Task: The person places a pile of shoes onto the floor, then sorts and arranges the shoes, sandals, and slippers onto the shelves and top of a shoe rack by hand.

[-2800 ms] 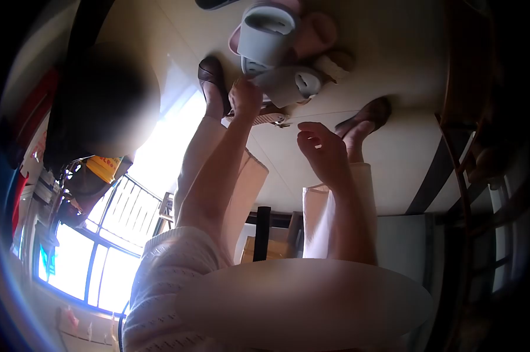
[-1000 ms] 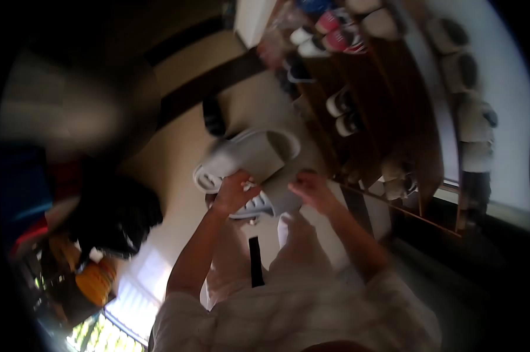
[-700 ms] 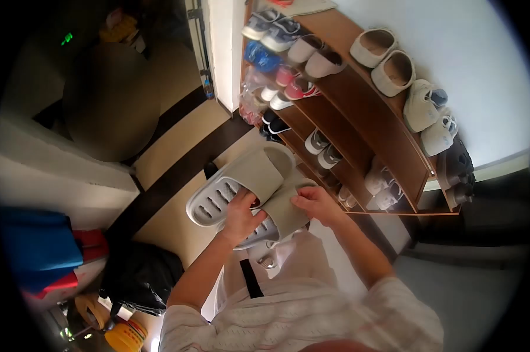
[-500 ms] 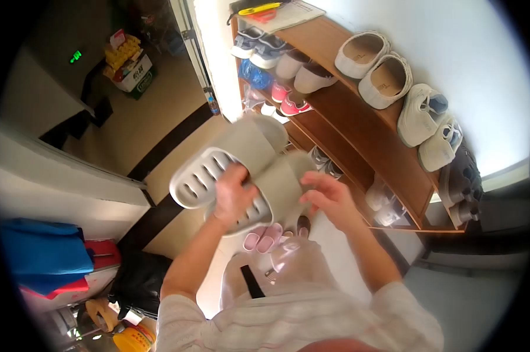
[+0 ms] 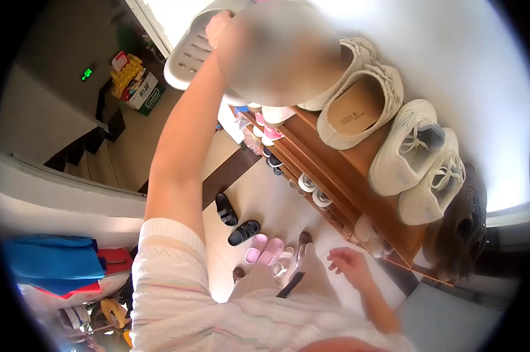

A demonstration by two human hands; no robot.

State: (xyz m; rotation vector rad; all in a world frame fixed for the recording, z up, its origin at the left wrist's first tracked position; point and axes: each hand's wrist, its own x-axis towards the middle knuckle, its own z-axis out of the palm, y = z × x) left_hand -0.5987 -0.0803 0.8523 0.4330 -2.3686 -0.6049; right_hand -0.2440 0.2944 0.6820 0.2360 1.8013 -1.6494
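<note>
High up at the top of the head view, my left hand [image 5: 217, 28] grips light grey slide sandals [image 5: 188, 60] with slots through the sole. A blurred patch hides part of that hand and of the sandals. They are over the far end of the wooden shoe rack [image 5: 359, 193]. My right hand [image 5: 348, 264] hangs low beside the rack's near end, fingers loosely apart and nothing in them. On the rack top stand cream slip-on shoes [image 5: 359, 108] and white lace-up sneakers [image 5: 409, 146].
Black sandals [image 5: 235, 223] and pink slippers [image 5: 264, 250] lie on the floor near my feet. Dark shoes [image 5: 458, 223] stand at the rack's near end. A blue cloth [image 5: 51, 263] is at lower left; a filled box [image 5: 142, 91] stands beyond the doorway.
My left hand has raised the slide sandals up and forward, from in front of my body to the rack's far end. My right hand has dropped downward, away from them. The view has shifted closer over the rack.
</note>
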